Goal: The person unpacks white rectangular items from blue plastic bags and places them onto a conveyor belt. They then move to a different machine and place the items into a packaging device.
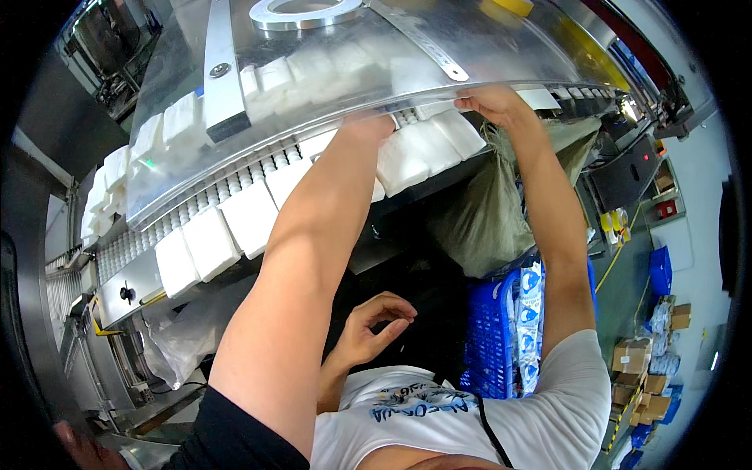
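Head view: right hand [489,102] grips the clear cover [329,70] edge; left hand [376,321] hangs loosely open.

Co-worker's hand [368,125] at upper centre went under the clear cover [329,63], fingers lost in the haze, so its grip couldn't be told. White packs [266,82] behind that cover were smeared by glare, edges unclear. Right hand [489,102] at the cover's edge: fingertips hidden behind the plastic. Co-worker's black sleeve [235,431] was cut off by the lower edge. Blue crate [489,337] at centre right was half hidden by the right forearm, and the prints on the pouches inside were too small. Cardboard boxes [638,368] at lower right were tiny, contents unreadable. Reddish blur [74,446] in the lower left corner couldn't be identified.
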Demonstrator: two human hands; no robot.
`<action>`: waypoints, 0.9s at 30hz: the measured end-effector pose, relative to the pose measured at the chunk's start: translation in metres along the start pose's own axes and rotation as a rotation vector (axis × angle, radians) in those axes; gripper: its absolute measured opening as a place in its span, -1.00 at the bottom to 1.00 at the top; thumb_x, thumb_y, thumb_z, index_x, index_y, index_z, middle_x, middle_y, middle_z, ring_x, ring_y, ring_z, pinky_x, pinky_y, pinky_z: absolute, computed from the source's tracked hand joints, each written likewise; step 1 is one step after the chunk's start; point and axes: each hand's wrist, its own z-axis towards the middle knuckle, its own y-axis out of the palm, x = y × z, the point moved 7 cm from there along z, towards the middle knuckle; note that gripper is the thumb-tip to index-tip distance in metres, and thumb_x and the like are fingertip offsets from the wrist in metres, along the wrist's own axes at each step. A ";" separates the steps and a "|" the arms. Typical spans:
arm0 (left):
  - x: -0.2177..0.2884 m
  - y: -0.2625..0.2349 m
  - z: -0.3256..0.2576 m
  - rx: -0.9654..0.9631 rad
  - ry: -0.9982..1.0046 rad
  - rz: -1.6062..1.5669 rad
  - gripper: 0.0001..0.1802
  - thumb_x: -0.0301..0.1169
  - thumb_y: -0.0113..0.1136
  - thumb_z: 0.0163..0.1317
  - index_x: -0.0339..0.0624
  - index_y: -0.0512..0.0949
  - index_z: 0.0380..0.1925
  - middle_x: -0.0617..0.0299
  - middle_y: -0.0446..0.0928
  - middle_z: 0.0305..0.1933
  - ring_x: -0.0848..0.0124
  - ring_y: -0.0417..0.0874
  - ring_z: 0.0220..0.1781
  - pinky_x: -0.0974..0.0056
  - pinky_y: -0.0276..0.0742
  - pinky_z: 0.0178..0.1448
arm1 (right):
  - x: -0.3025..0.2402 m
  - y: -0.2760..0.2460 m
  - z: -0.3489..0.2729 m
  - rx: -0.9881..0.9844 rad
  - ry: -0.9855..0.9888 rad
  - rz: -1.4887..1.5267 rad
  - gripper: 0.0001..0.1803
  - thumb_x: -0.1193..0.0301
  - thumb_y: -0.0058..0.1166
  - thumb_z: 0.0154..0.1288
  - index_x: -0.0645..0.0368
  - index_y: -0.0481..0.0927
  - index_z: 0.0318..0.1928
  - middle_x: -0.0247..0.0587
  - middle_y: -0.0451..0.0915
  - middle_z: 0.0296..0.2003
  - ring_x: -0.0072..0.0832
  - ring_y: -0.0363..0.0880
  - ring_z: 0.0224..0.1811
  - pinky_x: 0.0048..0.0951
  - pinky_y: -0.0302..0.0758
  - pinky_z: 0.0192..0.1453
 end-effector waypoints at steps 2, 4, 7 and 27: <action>-0.012 0.009 0.007 -0.013 -0.024 -0.032 -0.79 -0.48 0.28 0.44 -0.31 0.64 0.01 0.09 0.62 0.04 0.34 0.71 0.05 0.30 0.68 0.13 | -0.001 0.005 0.004 0.018 -0.015 0.022 -0.85 0.42 0.30 0.41 0.10 0.66 -0.05 -0.41 0.63 -0.19 -0.55 0.56 -0.16 -0.48 0.60 -0.07; -0.020 0.020 0.016 -0.048 -0.033 -0.075 -0.80 -0.48 0.27 0.45 -0.28 0.64 0.02 0.11 0.62 0.03 0.36 0.71 0.05 0.31 0.67 0.13 | -0.002 0.003 0.014 -0.002 -0.041 0.056 -0.83 0.42 0.26 0.43 0.09 0.65 -0.01 -0.40 0.63 -0.17 -0.52 0.57 -0.16 -0.42 0.61 -0.05; -0.032 0.031 0.024 -0.111 -0.055 -0.094 -0.80 -0.50 0.26 0.46 -0.26 0.62 0.04 0.13 0.63 0.03 0.39 0.70 0.04 0.30 0.66 0.13 | -0.001 0.001 0.031 -0.158 -0.054 0.136 -0.78 0.38 0.20 0.47 0.10 0.63 0.06 -0.34 0.66 -0.13 -0.45 0.60 -0.12 -0.29 0.64 0.00; 0.067 0.036 0.024 -0.090 0.274 0.389 -0.74 -0.54 0.44 0.23 -0.31 0.69 -0.07 -0.02 0.72 -0.09 0.20 0.77 -0.08 0.25 0.69 0.00 | 0.089 -0.042 0.105 -0.354 0.410 -0.012 -0.65 0.35 0.32 0.44 0.22 0.59 0.12 -0.18 0.63 0.06 -0.36 0.64 0.09 -0.24 0.70 0.17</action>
